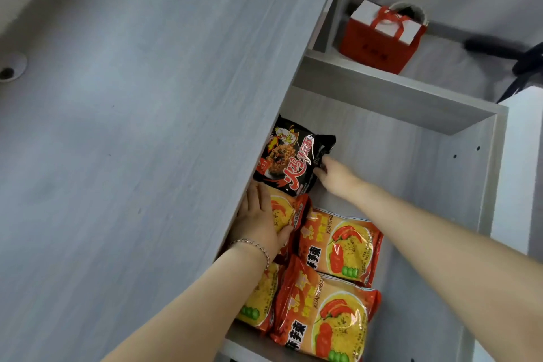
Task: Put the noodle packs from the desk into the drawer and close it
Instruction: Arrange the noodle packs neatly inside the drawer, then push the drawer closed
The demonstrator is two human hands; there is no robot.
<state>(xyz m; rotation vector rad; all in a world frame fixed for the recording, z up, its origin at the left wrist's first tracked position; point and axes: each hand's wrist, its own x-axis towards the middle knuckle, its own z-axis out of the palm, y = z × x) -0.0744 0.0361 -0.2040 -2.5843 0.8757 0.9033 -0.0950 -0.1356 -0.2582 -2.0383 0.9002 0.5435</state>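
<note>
Fingers of the right hand are pinching the lower right edge of the black noodle pack, which is lying at the far end of the open drawer, partly tucked under the edge of the grey bench. The fingertips are blurred, so the grip is probably a pinch, though exactly how they are closing is hard to tell. The left hand is lying flat with its fingers together, pressing on an orange noodle pack just on the near side of the black one; a thin bracelet is sitting on that wrist. Three more orange packs are lying in the drawer: one just beside the pressed pack toward the drawer's right, one overlapping it at the near end, and one half hidden by the left forearm along the bench edge. The right half of the drawer floor is showing bare wood. Beyond the drawer's far wall, a red bag holding a white box is sitting on the floor.
</note>
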